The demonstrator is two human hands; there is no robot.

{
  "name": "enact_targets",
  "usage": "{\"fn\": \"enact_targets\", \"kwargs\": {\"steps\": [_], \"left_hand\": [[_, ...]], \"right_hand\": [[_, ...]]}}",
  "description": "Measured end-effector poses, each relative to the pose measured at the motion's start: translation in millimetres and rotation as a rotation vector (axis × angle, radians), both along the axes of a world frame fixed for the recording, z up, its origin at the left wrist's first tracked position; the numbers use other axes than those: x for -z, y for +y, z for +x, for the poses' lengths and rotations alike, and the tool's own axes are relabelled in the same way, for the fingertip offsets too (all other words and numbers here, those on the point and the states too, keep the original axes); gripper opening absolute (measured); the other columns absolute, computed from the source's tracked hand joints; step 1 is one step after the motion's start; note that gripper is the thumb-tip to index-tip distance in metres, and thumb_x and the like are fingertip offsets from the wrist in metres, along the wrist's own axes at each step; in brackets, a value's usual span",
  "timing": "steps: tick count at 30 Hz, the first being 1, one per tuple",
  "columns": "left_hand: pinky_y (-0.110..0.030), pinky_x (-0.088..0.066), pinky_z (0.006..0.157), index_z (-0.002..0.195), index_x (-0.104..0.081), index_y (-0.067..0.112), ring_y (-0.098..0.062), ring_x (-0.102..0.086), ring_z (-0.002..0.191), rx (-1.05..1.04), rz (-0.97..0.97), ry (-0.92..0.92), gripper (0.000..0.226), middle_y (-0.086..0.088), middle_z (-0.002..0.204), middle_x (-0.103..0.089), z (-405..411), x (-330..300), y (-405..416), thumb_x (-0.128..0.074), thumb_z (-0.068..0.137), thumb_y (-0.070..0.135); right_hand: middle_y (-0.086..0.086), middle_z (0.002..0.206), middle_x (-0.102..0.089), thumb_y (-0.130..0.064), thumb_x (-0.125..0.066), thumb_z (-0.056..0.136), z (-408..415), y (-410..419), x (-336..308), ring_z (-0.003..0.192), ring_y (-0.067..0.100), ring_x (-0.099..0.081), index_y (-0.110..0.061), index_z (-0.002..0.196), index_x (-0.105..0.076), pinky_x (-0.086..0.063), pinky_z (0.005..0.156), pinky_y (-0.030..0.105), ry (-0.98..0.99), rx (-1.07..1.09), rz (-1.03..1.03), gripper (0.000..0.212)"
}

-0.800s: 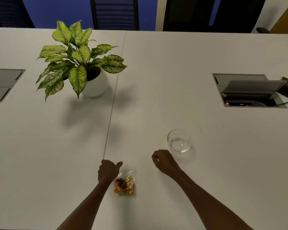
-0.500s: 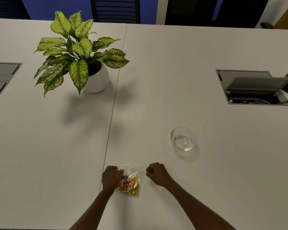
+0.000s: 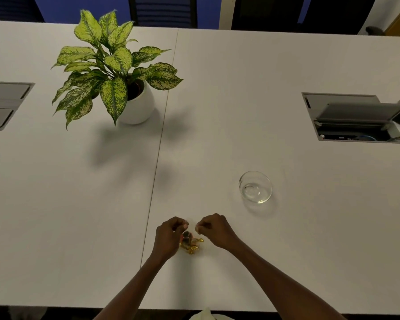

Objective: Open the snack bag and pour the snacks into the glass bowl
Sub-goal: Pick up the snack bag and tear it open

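A small clear snack bag [image 3: 191, 243] with gold, orange and dark wrapped snacks hangs between my two hands, just above the white table [image 3: 217, 135]. My left hand [image 3: 169, 236] pinches the bag's top edge on the left side. My right hand [image 3: 214, 229] pinches the top edge on the right side. The two hands are close together, thumbs nearly touching. The clear top of the bag is hard to see. An empty glass bowl [image 3: 255, 187] stands upright on the table, to the right of and beyond my right hand.
A potted plant [image 3: 116, 72] in a white pot stands at the far left. An open cable hatch [image 3: 353, 117] is set in the table at the far right; a closed hatch [image 3: 2, 105] lies at the left edge. A seam runs down the table.
My right hand has come from beside the bowl to the bag. Both hands have taken the bag's top edge and raised it, so the bag now stands bunched between them.
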State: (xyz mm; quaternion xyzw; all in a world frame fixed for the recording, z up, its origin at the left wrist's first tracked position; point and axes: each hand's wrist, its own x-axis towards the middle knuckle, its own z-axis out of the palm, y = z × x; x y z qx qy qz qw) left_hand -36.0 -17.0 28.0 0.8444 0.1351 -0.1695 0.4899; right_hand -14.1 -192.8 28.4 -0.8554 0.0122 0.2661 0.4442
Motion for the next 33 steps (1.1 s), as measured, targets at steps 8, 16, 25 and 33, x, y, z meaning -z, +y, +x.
{"fn": "enact_targets", "kwargs": {"steps": [8,16,25,33], "left_hand": [[-0.008,-0.043,0.065,0.08,-0.069,0.021,-0.002,-0.066,0.072,-0.083,-0.034,-0.07,0.013,0.007,0.074,-0.073,2,-30,-16,-0.067,0.088,0.011],[-0.031,-0.061,0.071,0.096,-0.074,0.008,-0.018,-0.076,0.078,-0.413,-0.35,0.003,0.016,-0.008,0.085,-0.078,-16,-72,-57,-0.069,0.088,0.02],[-0.032,-0.058,0.08,0.104,-0.076,0.015,-0.02,-0.076,0.086,-0.317,-0.52,-0.079,0.022,-0.007,0.089,-0.08,-6,-135,-85,-0.056,0.096,0.016],[-0.038,-0.06,0.081,0.098,-0.076,0.009,-0.025,-0.076,0.086,-0.217,-0.523,-0.135,0.02,-0.012,0.089,-0.079,9,-163,-102,-0.059,0.095,0.019]], "right_hand": [[-0.007,0.063,-0.069,-0.016,-0.076,0.079,-1,-6,-29,0.054,-0.003,-0.061,-0.009,0.084,-0.079,-0.047,0.055,0.013,0.013,0.052,0.105,0.009],[0.005,0.072,-0.074,-0.016,-0.076,0.081,7,-21,-66,0.064,0.013,-0.069,-0.007,0.082,-0.077,-0.056,0.06,0.027,-0.035,0.22,0.259,0.009],[0.012,0.098,-0.076,-0.008,-0.066,0.088,17,-46,-114,0.085,0.024,-0.075,-0.006,0.102,-0.075,-0.061,0.083,0.043,-0.07,0.172,0.451,0.017],[0.005,0.093,-0.078,-0.019,-0.074,0.082,21,-65,-139,0.085,0.012,-0.074,-0.012,0.102,-0.076,-0.06,0.081,0.03,-0.253,0.206,0.345,0.021]]}}
